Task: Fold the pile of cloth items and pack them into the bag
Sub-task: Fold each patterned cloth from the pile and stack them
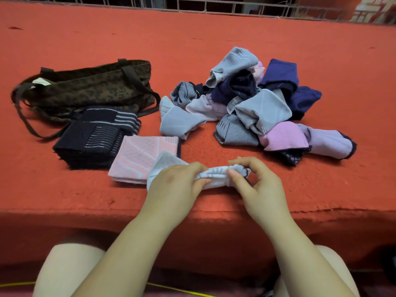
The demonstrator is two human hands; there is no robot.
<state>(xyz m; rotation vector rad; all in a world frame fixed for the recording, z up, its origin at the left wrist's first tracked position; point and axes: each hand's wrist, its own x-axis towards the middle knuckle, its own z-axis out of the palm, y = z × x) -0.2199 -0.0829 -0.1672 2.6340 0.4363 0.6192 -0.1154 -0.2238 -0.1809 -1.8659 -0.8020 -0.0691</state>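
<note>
A light blue-grey cloth is bunched between my two hands near the front edge of the red surface. My left hand grips its left part and my right hand pinches its right end. A loose pile of cloths in grey, lilac, pink and navy lies behind to the right. To the left are a folded pink cloth, a stack of folded dark striped cloths and a camouflage bag with dark straps lying on its side.
Everything rests on a red carpeted platform whose front edge runs just below my hands. A white metal railing borders the far side. My knees show at the bottom, with a yellow cord across the floor.
</note>
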